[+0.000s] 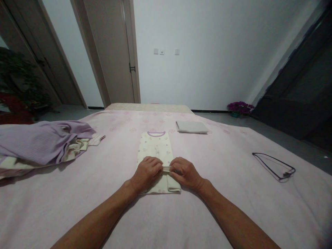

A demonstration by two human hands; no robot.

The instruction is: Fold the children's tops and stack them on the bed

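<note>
A pale yellow patterned shirt point(155, 145) with a purple neckline lies partly folded on the pink cloth in front of me, collar pointing away. My left hand point(148, 173) grips a folded edge of it from the left, fingers curled. From the right, my right hand point(185, 173) pinches the same folded edge, a short gap from the left hand. A strip of the rolled edge shows between the fingertips. Below the hands, the lower part of the shirt lies flat, with a folded flap at its right. My palms hide some of the fabric.
A heap of purple and cream clothes point(46, 140) lies at the left. Beyond the shirt to the right is a folded light grey cloth point(191, 127). A black hanger point(275, 166) rests on the pink flowered cover point(220, 214) at the right.
</note>
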